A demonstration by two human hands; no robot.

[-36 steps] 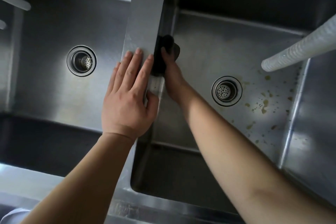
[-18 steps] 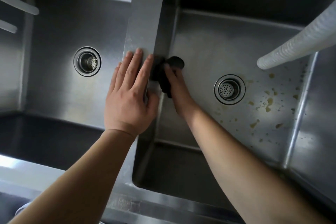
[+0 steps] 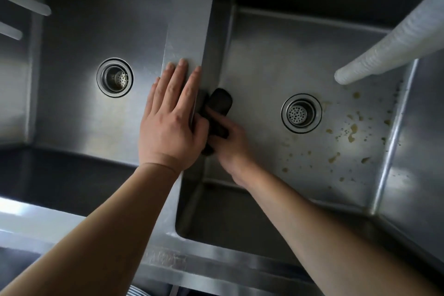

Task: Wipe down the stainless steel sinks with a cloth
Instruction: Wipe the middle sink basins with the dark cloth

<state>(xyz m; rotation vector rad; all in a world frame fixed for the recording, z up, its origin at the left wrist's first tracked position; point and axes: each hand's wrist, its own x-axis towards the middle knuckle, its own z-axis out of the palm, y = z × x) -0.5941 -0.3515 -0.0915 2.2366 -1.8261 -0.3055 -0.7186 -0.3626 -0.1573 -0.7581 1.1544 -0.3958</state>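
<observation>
White ribbed hose (image 3: 394,38) at upper right — two pale tubes (image 3: 26,8) far left

I count two sinks: one (image 3: 79,113) left of the divider (image 3: 192,19), one (image 3: 300,60) right of it. Each has one drain (image 3: 114,77) (image 3: 301,113), so two. One dark cloth (image 3: 217,113) against the divider. Three white hoses: two (image 3: 26,7) (image 3: 10,31) far left, one (image 3: 394,41) far right.

left sink (image 3: 79,113), divider (image 3: 192,19), right sink (image 3: 271,74)
</observation>
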